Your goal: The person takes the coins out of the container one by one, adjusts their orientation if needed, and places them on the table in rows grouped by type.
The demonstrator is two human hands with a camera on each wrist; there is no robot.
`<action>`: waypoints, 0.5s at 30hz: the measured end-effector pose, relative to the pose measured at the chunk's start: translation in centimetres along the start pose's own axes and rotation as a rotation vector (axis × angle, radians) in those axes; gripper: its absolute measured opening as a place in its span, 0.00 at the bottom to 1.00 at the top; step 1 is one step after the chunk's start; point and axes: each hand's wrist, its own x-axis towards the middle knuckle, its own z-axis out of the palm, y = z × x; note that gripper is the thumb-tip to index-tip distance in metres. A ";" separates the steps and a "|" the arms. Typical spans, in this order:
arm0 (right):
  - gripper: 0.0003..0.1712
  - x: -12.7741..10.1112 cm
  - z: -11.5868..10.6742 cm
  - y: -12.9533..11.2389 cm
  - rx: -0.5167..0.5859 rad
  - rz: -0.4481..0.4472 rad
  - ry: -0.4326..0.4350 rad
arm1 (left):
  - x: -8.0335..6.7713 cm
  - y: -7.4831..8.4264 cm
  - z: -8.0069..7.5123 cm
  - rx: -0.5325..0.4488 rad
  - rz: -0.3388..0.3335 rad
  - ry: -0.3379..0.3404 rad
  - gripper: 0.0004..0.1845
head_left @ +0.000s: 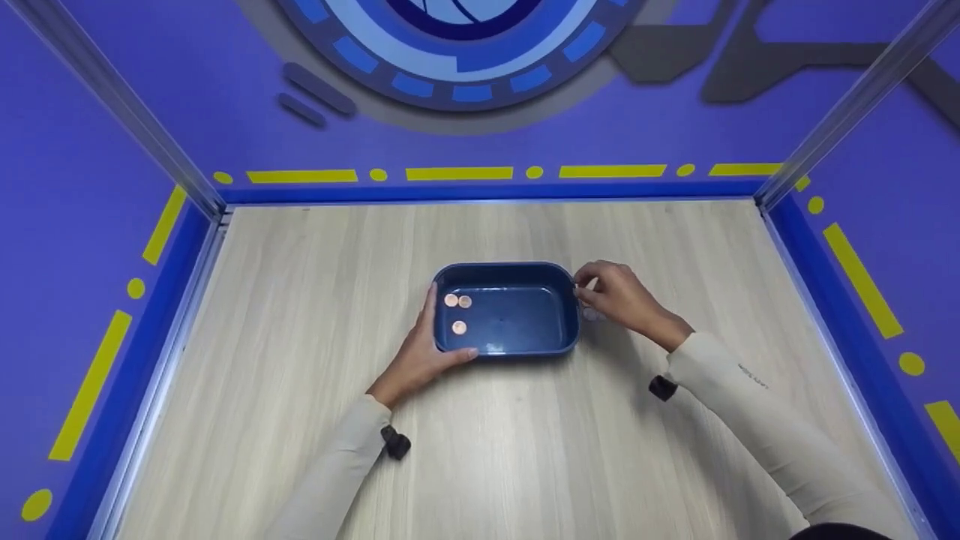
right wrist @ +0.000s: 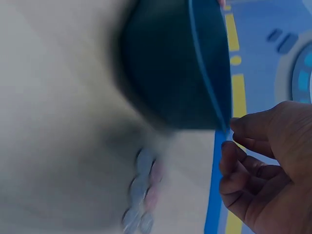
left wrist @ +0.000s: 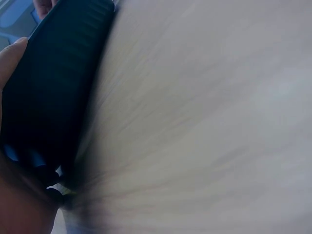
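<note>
Blur smears both wrist views, so the small pale objects [right wrist: 139, 190] on the tabletop beside the right hand [head_left: 616, 296] cannot be identified. The dark blue rectangular plastic tray [head_left: 517, 346] sits mid-table, three copper-coloured coins [head_left: 458, 310] at its left end. The left hand [head_left: 422, 354] grasps the tray's near-left corner, thumb along the front rim; the right hand's curled fingertips [right wrist: 239, 127] pinch the right rim. The light wood-grain table [head_left: 315, 270] is enclosed by purple walls [head_left: 67, 187] with yellow dashes.
</note>
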 end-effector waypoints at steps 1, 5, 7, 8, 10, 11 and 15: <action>0.08 0.3 0.2 -0.5 0.001 -0.019 -0.005 | 0.1 0.0 0.0 0.003 0.001 0.000 0.76; 0.08 1.6 1.3 -2.2 -0.005 -0.085 -0.018 | 0.2 0.1 0.0 0.013 -0.008 -0.004 0.76; 0.08 2.2 1.8 -3.1 -0.008 -0.109 -0.034 | 0.3 0.1 0.0 0.012 -0.008 -0.002 0.76; 0.09 2.6 2.2 -3.4 -0.009 -0.121 -0.044 | 0.3 0.1 0.0 0.010 -0.010 -0.001 0.76; 0.10 3.3 2.8 -4.1 -0.014 -0.137 -0.077 | 0.2 0.1 0.1 0.011 -0.010 0.003 0.76; 0.11 3.7 3.2 -4.4 -0.015 -0.143 -0.096 | 0.1 0.1 0.1 0.011 -0.010 0.005 0.76; 0.13 5.0 4.5 -5.1 -0.044 -0.174 -0.158 | 0.0 0.0 0.1 0.018 -0.015 0.008 0.76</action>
